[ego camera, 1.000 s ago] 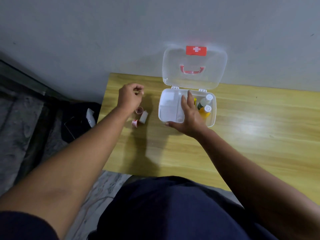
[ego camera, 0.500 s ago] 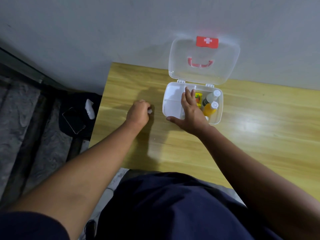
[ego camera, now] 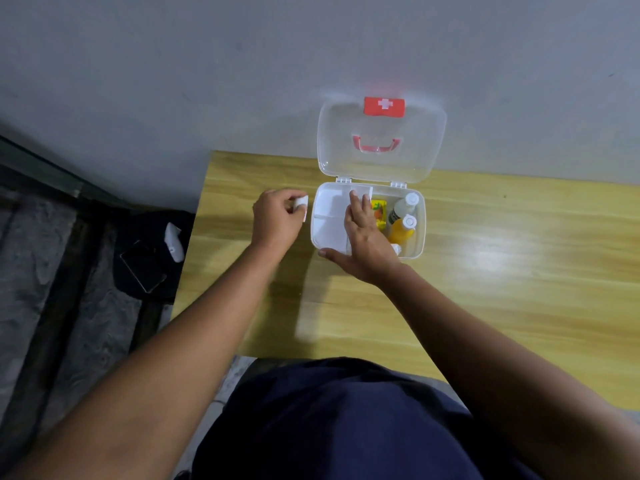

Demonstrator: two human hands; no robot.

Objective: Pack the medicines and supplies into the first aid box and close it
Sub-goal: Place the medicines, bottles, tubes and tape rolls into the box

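Okay, first aid box [ego camera: 419, 223] is sitting open on the wooden table [ego camera: 485, 289] by the wall, its clear lid [ego camera: 381, 161] standing upright with a red latch at the top edge. Inside on the right side I'm seeing a white-capped bottle [ego camera: 403, 206], an orange bottle [ego camera: 401, 230] and a yellow packet [ego camera: 378, 211]; the white divided tray [ego camera: 329, 216] on the left side is looking empty. My right hand [ego camera: 363, 244] is lying flat and open across the tray's right edge, fingers spread, thumb on the front rim, steadying and gripping nothing. My left hand [ego camera: 277, 220] is curled closed around small white supplies [ego camera: 300, 203] just beside the box's left wall; I can't tell how many pieces. I'm reading the step as dropping these into a tray section: best to be carrying them over the rim, releasing low so nothing bounces out, and keeping the right hand bracing the box. Phone [ego camera: 142, 266] is lying off the table on the left.
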